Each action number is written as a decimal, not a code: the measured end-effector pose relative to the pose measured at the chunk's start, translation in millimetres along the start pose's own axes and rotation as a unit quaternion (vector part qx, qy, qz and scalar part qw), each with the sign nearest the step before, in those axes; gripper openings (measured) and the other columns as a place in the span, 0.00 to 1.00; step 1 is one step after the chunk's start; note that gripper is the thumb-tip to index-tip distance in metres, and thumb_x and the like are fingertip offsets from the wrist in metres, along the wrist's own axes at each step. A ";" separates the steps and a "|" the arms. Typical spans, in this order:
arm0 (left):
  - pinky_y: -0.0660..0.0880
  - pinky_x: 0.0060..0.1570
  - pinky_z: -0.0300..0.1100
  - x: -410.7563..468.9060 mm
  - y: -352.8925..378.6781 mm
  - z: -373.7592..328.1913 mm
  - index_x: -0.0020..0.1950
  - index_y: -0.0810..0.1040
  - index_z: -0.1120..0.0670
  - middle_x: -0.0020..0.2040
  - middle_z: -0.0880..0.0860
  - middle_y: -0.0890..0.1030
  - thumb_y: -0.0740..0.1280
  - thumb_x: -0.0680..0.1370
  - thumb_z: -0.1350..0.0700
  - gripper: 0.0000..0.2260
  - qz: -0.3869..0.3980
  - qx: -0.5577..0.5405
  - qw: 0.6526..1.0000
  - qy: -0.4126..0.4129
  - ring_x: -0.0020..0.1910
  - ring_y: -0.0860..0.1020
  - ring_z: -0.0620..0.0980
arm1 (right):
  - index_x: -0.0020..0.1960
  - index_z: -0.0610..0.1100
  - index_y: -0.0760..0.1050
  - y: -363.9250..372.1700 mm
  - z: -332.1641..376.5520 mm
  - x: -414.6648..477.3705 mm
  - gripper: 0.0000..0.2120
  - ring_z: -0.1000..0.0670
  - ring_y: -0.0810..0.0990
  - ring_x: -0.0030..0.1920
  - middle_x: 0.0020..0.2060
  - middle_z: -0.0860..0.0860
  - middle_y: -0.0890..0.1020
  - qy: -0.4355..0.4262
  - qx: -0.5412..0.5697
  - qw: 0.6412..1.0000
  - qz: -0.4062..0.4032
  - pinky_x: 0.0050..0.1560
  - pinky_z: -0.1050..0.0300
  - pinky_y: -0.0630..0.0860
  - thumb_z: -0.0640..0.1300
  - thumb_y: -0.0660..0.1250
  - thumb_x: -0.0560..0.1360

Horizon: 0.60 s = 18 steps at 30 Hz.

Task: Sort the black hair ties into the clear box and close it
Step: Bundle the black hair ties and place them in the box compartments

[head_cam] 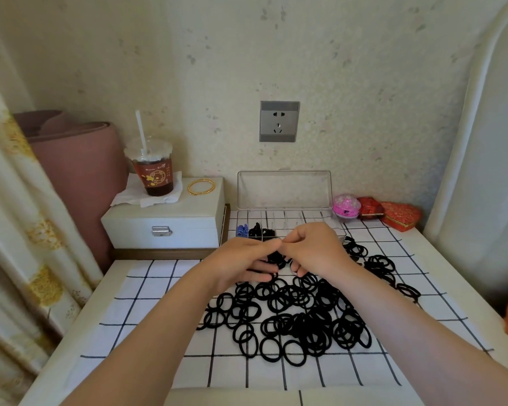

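**Both hands on one bunch, box lid up**

Starting at the left edge: a white jewellery box [165,227] stands by the wall, carrying an iced drink cup [154,171] on a napkin with gold bangles [201,186] beside it. Moving in, the left hand [241,263] hovers above the checked cloth [147,317], fingers curled, and meets the right hand [317,250] fingertip to fingertip. Between them they pinch a small bunch of ties [276,257], held just in front of the box's near edge.

Behind the hands sits the clear box [285,200], its long axis running left to right along the wall. The lid stands upright at the back and the compartments face upward. The leftmost compartment holds blue pieces [241,230], and the next one some stored black ties [260,231].

Below and to the right, the loose hair ties [291,315] sprawl flat over the cloth, in a heap that trails off toward the far right corner. Over there, a pink round case [346,208] and a red heart box [401,215] sit by the wall.
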<state>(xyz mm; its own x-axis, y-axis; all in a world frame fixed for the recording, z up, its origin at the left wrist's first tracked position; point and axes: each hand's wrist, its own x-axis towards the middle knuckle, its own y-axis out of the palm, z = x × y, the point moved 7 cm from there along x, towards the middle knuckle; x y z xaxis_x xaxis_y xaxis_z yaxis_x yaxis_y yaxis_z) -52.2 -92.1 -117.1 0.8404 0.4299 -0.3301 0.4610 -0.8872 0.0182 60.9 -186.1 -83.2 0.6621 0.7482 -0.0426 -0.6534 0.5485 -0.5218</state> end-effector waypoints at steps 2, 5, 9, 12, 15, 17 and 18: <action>0.82 0.50 0.43 1.1 -6.8 0.2 0.64 0.78 0.59 0.56 0.56 0.83 0.71 0.77 0.51 0.19 -0.028 0.030 0.999 0.007 0.50 0.85 0.49 | 0.43 0.43 0.82 3.0 0.4 0.6 0.03 0.54 0.80 0.24 0.31 0.49 0.84 -0.005 -0.002 1.000 0.003 0.28 0.58 0.80 0.43 0.74 0.73; 0.82 0.48 0.42 3.0 -21.7 1.6 0.65 0.77 0.61 0.51 0.57 0.85 0.71 0.77 0.55 0.18 -0.080 0.039 0.996 0.007 0.47 0.85 0.49 | 0.45 0.46 0.83 7.4 -0.6 3.2 0.02 0.54 0.82 0.28 0.35 0.50 0.85 -0.021 -0.011 0.999 0.046 0.29 0.57 0.80 0.43 0.75 0.73; 0.83 0.47 0.42 3.5 -37.2 2.4 0.65 0.77 0.60 0.46 0.56 0.86 0.71 0.77 0.55 0.17 -0.129 0.067 0.989 0.005 0.44 0.86 0.48 | 0.51 0.51 0.84 8.4 -6.1 2.9 0.07 0.56 0.83 0.36 0.43 0.57 0.85 -0.074 -0.179 0.972 0.133 0.38 0.66 0.77 0.45 0.69 0.76; 0.82 0.43 0.39 4.1 -44.4 3.9 0.67 0.75 0.61 0.48 0.56 0.85 0.71 0.77 0.55 0.20 -0.156 0.075 0.985 0.005 0.42 0.86 0.46 | 0.59 0.54 0.82 11.2 -16.5 -3.7 0.12 0.57 0.80 0.50 0.50 0.59 0.83 -0.094 -0.332 0.916 0.204 0.52 0.64 0.75 0.44 0.69 0.76; 0.82 0.43 0.39 4.4 -43.1 4.3 0.67 0.75 0.61 0.48 0.56 0.85 0.72 0.77 0.56 0.21 -0.156 0.074 0.985 0.010 0.42 0.86 0.47 | 0.61 0.58 0.79 20.6 -23.4 -9.2 0.18 0.54 0.78 0.53 0.53 0.58 0.80 -0.094 -0.375 0.886 0.254 0.57 0.56 0.76 0.47 0.72 0.73; 0.82 0.42 0.39 4.2 -40.1 4.2 0.67 0.75 0.61 0.48 0.56 0.85 0.72 0.77 0.55 0.21 -0.156 0.080 0.984 0.013 0.42 0.86 0.47 | 0.62 0.60 0.78 27.5 -23.1 -8.3 0.20 0.53 0.78 0.53 0.53 0.57 0.78 -0.110 -0.392 0.876 0.259 0.56 0.53 0.77 0.46 0.73 0.71; 0.82 0.42 0.39 4.0 -39.3 4.4 0.67 0.75 0.61 0.49 0.56 0.85 0.72 0.76 0.55 0.22 -0.157 0.083 0.984 0.015 0.42 0.86 0.47 | 0.61 0.60 0.79 30.3 -21.8 -7.3 0.21 0.53 0.78 0.53 0.53 0.57 0.78 -0.122 -0.401 0.871 0.257 0.55 0.54 0.77 0.46 0.73 0.71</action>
<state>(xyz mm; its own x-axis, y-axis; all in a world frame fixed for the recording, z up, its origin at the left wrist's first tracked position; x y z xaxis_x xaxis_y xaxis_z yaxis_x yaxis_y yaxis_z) -68.2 -56.3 -123.3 0.6725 0.6901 -0.2673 0.6487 -0.7236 -0.2359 44.3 -183.1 -117.3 0.1966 0.9286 -0.3148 -0.3099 -0.2457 -0.9185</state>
